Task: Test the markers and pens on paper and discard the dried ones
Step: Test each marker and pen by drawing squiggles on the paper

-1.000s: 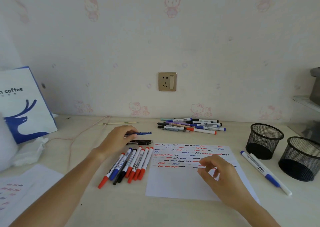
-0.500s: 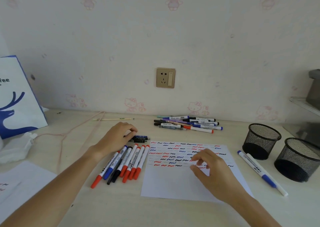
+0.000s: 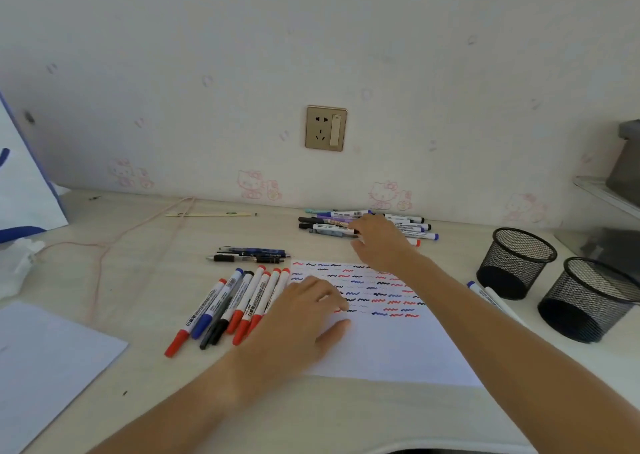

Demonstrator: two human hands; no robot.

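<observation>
**Reaching for the next pen in the far pile**

While the left hand presses flat, fingers straight, on the paper at 6 o'clock, the right hand covers the untested pens at 12 o'clock; its grip cannot be told. Pens are light, stiff and roll easily: pinch mid-barrel. A second ago the right hand was on the paper and the left at the pens beside the tested markers.

White paper flat, squiggle-covered (red, blue, black), capped markers fanned beside its left edge, untested pile near wall
</observation>
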